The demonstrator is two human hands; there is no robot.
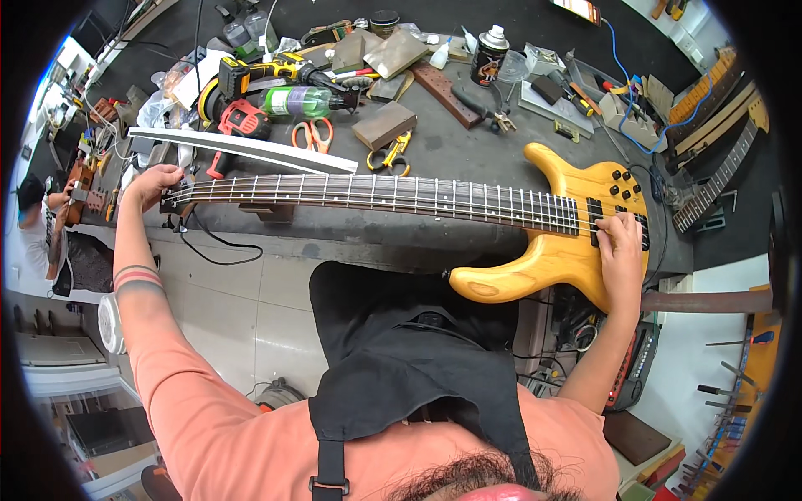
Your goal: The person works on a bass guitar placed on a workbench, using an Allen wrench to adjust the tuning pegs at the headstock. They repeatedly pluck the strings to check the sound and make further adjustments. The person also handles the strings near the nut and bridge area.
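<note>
You're riding one wide fisheye here, the left of your head pair, pitched down and forward: black apron (pixel 376 367) close below, electric bass (pixel 468 200) just beyond, bench (pixel 468 154) curving away at the rim.

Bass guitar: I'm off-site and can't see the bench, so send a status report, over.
Left grip at the headstock; right grip by the pickups. Bass guitar face up at bench's near edge. Long white strip close behind the neck.
</note>
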